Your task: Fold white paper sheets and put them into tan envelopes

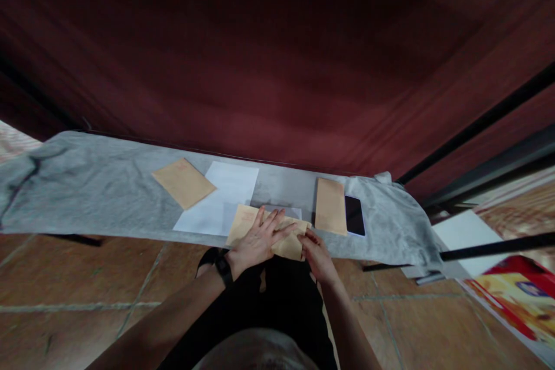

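Note:
My left hand (259,237) lies flat with fingers spread on a brown envelope (243,221) at the near edge of a grey-cloth-covered table (99,196). My right hand (315,251) pinches the envelope's right end, where its flap is. A white sheet (284,211) shows just behind the envelope. A black band sits on my left wrist.
A second brown envelope (184,182) lies on a white paper (225,196) to the left. A third envelope (330,206) and a dark phone (354,215) lie to the right. Dark red wall panelling stands behind; a tiled floor, white sheet (463,234) and colourful box (515,295) are at right.

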Demonstrator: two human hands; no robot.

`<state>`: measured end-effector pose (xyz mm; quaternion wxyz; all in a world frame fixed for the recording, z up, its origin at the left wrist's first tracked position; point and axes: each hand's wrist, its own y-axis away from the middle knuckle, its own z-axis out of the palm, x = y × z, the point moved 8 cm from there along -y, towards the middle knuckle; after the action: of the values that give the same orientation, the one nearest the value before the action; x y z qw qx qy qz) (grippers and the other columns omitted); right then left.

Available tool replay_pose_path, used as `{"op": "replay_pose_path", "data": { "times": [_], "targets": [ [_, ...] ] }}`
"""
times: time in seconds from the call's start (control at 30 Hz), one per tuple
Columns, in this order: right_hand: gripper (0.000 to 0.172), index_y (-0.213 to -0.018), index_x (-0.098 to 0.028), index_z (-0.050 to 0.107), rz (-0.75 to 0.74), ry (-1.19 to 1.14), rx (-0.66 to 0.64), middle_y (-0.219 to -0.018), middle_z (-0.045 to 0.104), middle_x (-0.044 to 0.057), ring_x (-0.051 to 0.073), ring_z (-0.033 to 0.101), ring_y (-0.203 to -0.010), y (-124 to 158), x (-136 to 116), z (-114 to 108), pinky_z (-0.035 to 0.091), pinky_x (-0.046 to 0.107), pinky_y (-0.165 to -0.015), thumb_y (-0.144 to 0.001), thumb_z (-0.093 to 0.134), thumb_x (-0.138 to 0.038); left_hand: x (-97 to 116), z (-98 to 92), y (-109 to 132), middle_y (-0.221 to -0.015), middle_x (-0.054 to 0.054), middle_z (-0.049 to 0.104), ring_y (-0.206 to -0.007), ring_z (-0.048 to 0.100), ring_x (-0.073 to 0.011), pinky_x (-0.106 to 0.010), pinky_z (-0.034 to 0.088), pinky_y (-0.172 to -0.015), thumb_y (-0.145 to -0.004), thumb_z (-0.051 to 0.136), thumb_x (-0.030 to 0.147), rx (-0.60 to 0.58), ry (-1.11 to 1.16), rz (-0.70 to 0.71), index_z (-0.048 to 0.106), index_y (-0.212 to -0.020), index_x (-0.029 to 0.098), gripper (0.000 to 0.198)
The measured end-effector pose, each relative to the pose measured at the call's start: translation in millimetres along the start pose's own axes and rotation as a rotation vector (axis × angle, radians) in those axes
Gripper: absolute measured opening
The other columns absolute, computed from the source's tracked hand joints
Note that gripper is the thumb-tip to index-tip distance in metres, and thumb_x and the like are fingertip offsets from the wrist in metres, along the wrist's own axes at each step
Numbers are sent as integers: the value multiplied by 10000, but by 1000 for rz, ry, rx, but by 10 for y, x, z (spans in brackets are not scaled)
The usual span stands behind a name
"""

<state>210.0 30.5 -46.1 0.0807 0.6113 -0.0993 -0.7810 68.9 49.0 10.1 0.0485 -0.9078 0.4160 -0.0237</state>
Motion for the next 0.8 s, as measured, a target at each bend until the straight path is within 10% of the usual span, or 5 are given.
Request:
{"op": "replay_pose_path", "data": {
  "times": [0.43,0.8],
  "targets": [
    [420,-988,-186,704,198,-280,-169,-946,765,66,270,686,-1054,77,60,122,507,391,-939,-703,816,-473,-18,-109,132,-1651,-143,128,-1512,97,-353,-668,-4,-1150,-788,708,491,-11,18,110,112,-1569,337,995],
    [177,-836,-233,647,327,-598,-192,-804,737,-10,212,703,-941,261,40,3,552,337,-879,-675,701,-282,-236,-8,332,-1501,-138,400,-1399,322,-351,-590,83,-1177,-697,755,332,-13,115,-18,159,-1574,284,1061]
  ]
}}
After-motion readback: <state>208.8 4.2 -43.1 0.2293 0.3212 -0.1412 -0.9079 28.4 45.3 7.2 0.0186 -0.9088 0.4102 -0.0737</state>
